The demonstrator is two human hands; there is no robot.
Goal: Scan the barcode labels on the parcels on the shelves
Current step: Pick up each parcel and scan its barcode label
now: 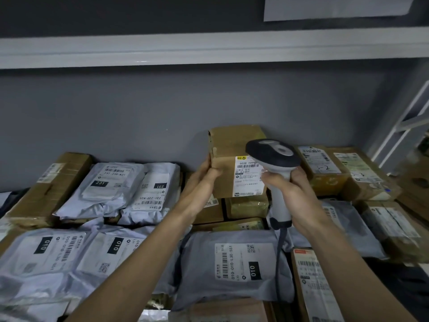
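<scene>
Already we had our right hand [293,194] clenched on the scanner [275,163], its head just right of the barcode label [248,175] on the cardboard box [234,159] our left hand [204,175] gripped near the shelf's back edge.

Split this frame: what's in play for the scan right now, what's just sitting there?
In play:
- barcode scanner, gripped by right hand
- upright cardboard box, steadied by left hand
- its white label

Just sitting there:
- grey mailer bags marked 010
- bags marked 231
- paper sheet on the wall
</scene>
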